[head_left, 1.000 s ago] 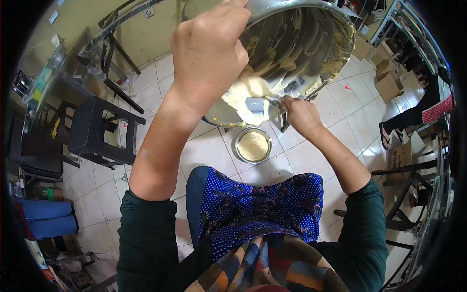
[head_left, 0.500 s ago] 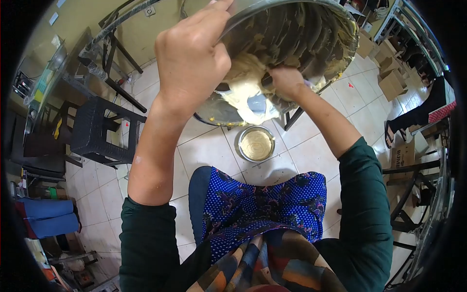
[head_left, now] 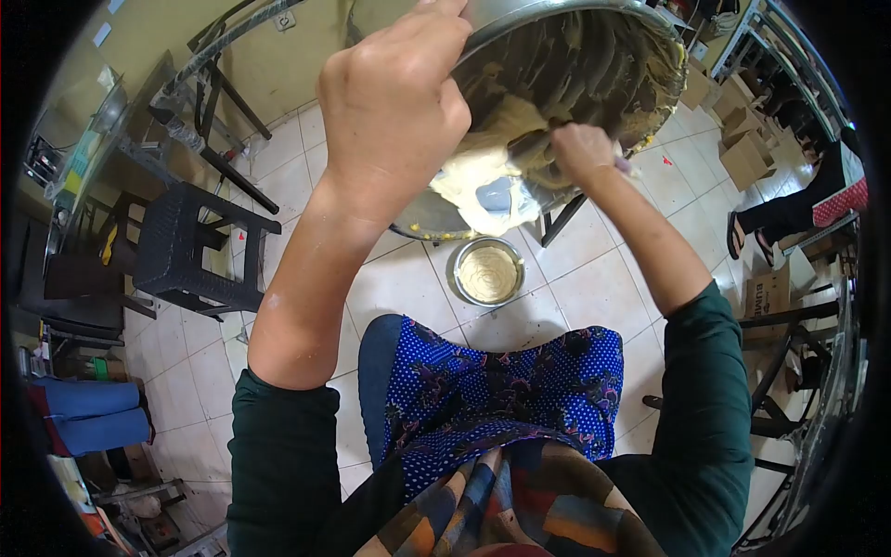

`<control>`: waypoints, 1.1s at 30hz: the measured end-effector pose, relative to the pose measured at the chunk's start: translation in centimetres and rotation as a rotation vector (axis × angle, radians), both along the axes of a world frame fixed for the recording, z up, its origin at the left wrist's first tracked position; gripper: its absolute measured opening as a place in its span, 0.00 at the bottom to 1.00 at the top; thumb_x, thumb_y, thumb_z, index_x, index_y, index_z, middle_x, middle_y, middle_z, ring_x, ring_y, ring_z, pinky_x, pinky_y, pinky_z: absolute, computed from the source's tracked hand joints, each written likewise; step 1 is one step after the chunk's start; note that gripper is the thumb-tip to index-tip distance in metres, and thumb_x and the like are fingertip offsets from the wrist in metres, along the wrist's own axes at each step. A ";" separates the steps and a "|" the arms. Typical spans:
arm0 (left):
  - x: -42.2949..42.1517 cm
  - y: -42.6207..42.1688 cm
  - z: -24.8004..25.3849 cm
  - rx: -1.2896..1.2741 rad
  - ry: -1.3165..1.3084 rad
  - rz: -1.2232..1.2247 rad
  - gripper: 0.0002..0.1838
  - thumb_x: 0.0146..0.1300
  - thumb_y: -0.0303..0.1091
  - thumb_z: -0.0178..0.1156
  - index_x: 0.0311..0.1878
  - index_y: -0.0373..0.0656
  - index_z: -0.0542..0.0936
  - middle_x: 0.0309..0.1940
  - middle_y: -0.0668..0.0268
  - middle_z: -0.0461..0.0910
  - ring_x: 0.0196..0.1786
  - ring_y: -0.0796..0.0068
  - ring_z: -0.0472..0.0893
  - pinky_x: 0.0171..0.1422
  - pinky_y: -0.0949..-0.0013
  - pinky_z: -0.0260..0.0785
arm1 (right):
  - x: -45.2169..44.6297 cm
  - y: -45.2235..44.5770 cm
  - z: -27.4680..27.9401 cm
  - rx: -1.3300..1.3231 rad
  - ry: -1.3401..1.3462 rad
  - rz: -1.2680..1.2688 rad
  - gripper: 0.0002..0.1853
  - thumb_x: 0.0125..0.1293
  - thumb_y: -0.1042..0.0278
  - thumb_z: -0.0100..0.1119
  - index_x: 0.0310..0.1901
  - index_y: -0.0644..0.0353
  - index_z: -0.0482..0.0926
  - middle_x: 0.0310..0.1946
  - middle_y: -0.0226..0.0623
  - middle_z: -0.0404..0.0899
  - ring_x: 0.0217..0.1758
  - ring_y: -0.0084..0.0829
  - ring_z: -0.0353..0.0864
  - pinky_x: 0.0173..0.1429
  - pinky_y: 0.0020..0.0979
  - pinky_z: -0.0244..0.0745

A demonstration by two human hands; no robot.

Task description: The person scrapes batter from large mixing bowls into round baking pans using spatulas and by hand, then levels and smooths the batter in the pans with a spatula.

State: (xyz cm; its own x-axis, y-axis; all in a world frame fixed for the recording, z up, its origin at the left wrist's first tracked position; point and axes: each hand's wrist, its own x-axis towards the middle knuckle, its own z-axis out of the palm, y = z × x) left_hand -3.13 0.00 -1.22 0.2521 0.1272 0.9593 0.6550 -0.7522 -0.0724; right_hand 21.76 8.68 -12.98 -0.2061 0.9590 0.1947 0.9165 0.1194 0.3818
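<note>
A large metal mixing bowl [head_left: 520, 19] is tilted with its mouth toward me, its inner wall smeared with batter. My left hand [head_left: 399, 102] is closed on its near left rim. Pale creamy batter [head_left: 473, 190] has gathered along the low side of the bowl. Inside the mouth, my right hand [head_left: 585, 153] is closed around a spatula-like tool; a pale purplish end [head_left: 624, 167] sticks out behind the fist, and its front part is blurred among the batter. Below the low rim, a small round metal pan [head_left: 488, 271] holding batter stands on the floor.
A black plastic stool [head_left: 200, 246] stands at the left. Cardboard boxes [head_left: 747, 153] lie at the upper right, near another person's sandalled feet [head_left: 738, 232]. Dark metal stand legs [head_left: 561, 221] show under the bowl. My lap is covered in blue patterned cloth [head_left: 501, 390].
My left hand and the bowl rim have shifted slightly right. My right hand has moved right inside the bowl, away from the batter heap. The other person's feet have shifted slightly.
</note>
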 end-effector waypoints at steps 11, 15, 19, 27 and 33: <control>0.1 0.7 0.0 -0.074 -0.066 -0.044 0.26 0.44 0.13 0.50 0.48 0.41 0.81 0.39 0.59 0.83 0.27 0.80 0.79 0.32 0.78 0.69 | 1.2 -3.8 -0.8 0.017 0.272 0.452 0.10 0.58 0.63 0.56 0.38 0.58 0.73 0.27 0.42 0.79 0.27 0.45 0.80 0.27 0.41 0.74; 0.1 0.4 0.6 -0.027 0.021 0.007 0.12 0.36 0.14 0.51 0.30 0.30 0.74 0.41 0.47 0.80 0.43 0.52 0.82 0.45 0.62 0.76 | 3.9 -2.9 0.3 0.259 0.019 0.190 0.10 0.56 0.69 0.53 0.41 0.57 0.72 0.29 0.40 0.79 0.28 0.40 0.82 0.29 0.38 0.77; 0.7 0.6 0.7 0.050 0.002 -0.062 0.13 0.36 0.13 0.50 0.31 0.29 0.74 0.40 0.47 0.80 0.43 0.51 0.81 0.46 0.62 0.75 | 2.0 -1.5 -2.9 0.102 0.024 0.153 0.10 0.56 0.72 0.50 0.40 0.63 0.72 0.30 0.46 0.80 0.30 0.43 0.83 0.32 0.39 0.78; 0.8 0.7 0.9 -0.023 0.021 -0.022 0.14 0.37 0.12 0.50 0.32 0.29 0.75 0.39 0.47 0.80 0.42 0.51 0.81 0.47 0.63 0.75 | 1.9 -3.6 -4.6 -0.002 0.313 0.478 0.09 0.55 0.72 0.51 0.40 0.56 0.72 0.30 0.42 0.80 0.26 0.42 0.81 0.30 0.41 0.74; 1.0 0.8 -0.6 0.053 -0.066 -0.105 0.14 0.37 0.12 0.50 0.33 0.29 0.75 0.40 0.46 0.80 0.44 0.51 0.81 0.48 0.63 0.75 | 5.3 -6.8 -2.4 0.235 0.212 0.649 0.06 0.55 0.71 0.54 0.36 0.55 0.72 0.26 0.36 0.74 0.25 0.38 0.78 0.27 0.36 0.73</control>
State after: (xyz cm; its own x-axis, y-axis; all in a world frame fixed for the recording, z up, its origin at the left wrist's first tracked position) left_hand -2.17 0.77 -1.79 0.1976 0.0524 0.9789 0.5773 -0.8132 -0.0731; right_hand 27.03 1.93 -15.41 -0.6547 0.5842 0.4797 0.7461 0.6014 0.2858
